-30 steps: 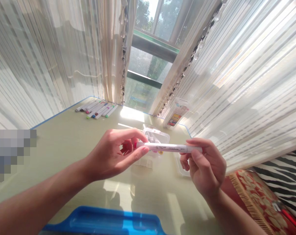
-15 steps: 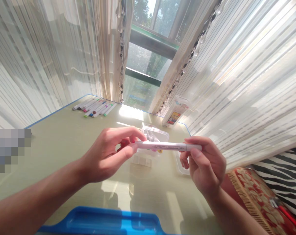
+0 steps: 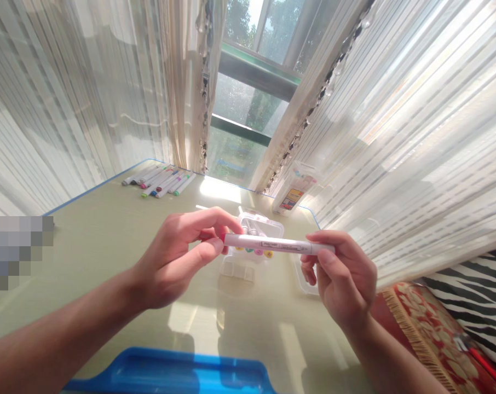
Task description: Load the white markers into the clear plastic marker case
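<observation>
A white marker (image 3: 264, 242) with a red left end and printed text is held almost level above the table. My right hand (image 3: 346, 268) pinches its right end between thumb and fingers. My left hand (image 3: 186, 254) is closed around the red end, its thumb in front and its index fingertip on the barrel's top. Behind the marker stands a small clear plastic box (image 3: 275, 225) with several pens in it, their coloured ends facing me. Part of the box is hidden by the marker.
Several markers (image 3: 161, 180) lie at the back left of the table (image 3: 108, 230). A clear pen case (image 3: 295, 189) stands at the back right. Near my right hand is a clear tray (image 3: 301, 276). A blue tray (image 3: 182, 372) sits in front; curtains (image 3: 396, 137) border the table.
The marker has shifted slightly left and more of its red end shows by my left fingers. The printed text has turned more toward me. Both hands keep their hold.
</observation>
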The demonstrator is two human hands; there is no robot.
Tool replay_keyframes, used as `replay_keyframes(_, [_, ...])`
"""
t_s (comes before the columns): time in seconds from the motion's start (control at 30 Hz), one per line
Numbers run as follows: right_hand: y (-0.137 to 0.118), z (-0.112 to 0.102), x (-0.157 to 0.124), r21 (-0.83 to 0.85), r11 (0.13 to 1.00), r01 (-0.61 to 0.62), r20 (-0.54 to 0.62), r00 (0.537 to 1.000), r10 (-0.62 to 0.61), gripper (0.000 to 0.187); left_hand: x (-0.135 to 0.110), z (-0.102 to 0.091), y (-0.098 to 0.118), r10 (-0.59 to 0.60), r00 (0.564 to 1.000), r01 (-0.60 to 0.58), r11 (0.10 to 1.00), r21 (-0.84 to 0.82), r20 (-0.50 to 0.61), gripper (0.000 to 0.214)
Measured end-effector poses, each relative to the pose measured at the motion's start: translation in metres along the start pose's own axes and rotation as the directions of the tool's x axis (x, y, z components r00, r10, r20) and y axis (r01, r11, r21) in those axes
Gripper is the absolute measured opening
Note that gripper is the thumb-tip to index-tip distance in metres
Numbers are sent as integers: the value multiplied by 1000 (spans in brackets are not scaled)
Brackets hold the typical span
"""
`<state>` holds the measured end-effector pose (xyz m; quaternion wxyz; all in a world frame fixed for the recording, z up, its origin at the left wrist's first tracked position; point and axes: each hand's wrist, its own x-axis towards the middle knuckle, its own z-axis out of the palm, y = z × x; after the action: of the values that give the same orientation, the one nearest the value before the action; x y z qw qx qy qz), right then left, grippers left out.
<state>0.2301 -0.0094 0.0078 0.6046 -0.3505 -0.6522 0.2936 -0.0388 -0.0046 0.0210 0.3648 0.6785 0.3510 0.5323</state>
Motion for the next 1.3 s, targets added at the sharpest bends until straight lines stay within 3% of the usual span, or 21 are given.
replay_keyframes(0.4, [0,0,2,7,1000,-4,-1,1000,4,16,2,2,2,57,998,-56,994,93,-6,18])
replay_keyframes(0.73, [-7,2,5,177,984,-30,32,999,25,32,3,2,-2,37,999,-34,990,138,-25,23])
replay_keyframes(1.03, [-2,1,3,114,993,-12,6,1000,11,24,3,3,2,82,996,-84,976,201,15,18])
replay_keyframes(1.3, [2,-3,0,-20,998,52,61,997,-50,16,1,4,2,109,991,-125,959,256,77,13])
